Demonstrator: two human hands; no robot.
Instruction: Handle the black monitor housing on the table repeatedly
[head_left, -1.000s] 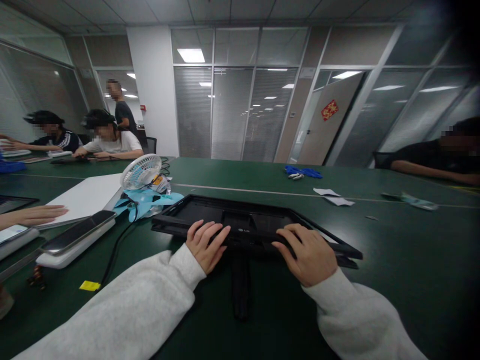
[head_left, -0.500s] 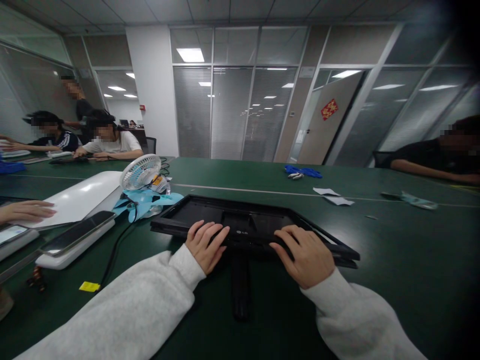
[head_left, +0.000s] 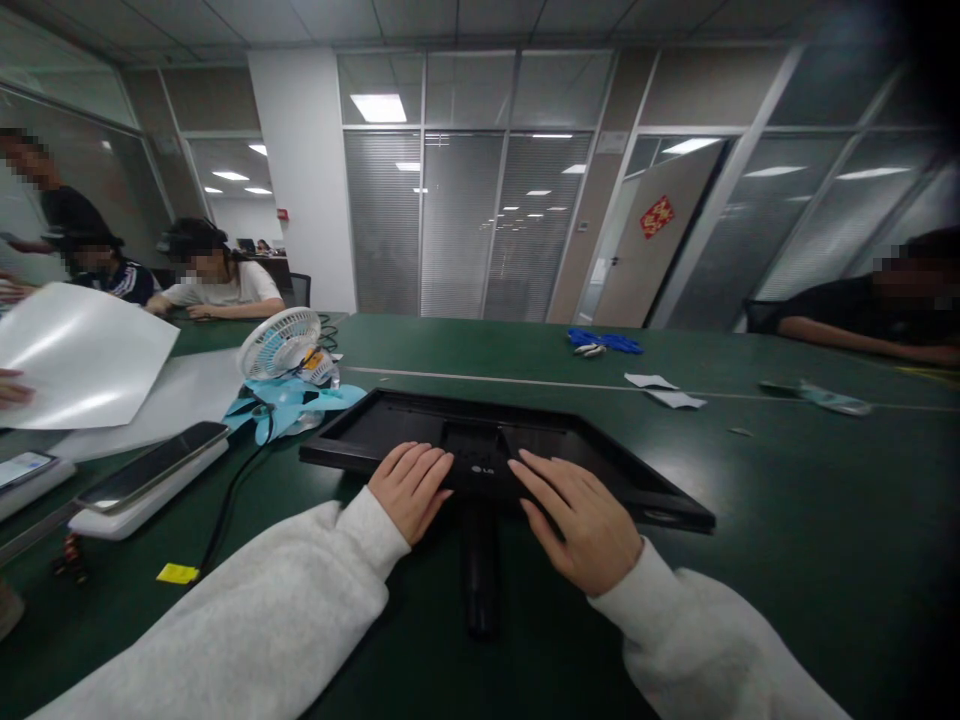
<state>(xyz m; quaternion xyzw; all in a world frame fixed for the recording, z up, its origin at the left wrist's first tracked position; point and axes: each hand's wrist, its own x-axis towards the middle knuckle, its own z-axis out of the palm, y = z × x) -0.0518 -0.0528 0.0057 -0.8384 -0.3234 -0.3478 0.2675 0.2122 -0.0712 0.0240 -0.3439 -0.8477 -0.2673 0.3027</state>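
A black frame with an LG logo (head_left: pixel 600 480) lies tilted on a dark panel above the green table (head_left: pixel 787 580), and a black stand neck (head_left: pixel 480 590) reaches from it toward me. My left hand (head_left: pixel 412 490) rests on the frame's near edge left of the logo, fingers over the edge and thumb below. Just right of the logo, my right hand (head_left: pixel 577 515) touches the same edge with its fingers spread a little. The undersides of both hands are hidden.
At the left are a white fan (head_left: pixel 281 345), light blue fan blades (head_left: pixel 292 402), a phone on a white box (head_left: pixel 154 465) and white sheets, one held by another person's hand (head_left: pixel 13 390). Blue gloves (head_left: pixel 604 342) and paper pieces (head_left: pixel 664 390) lie farther back.
My right hand has moved left along the edge toward the logo. The gap at the frame's right side has closed. At the left, another person has lifted a white sheet.
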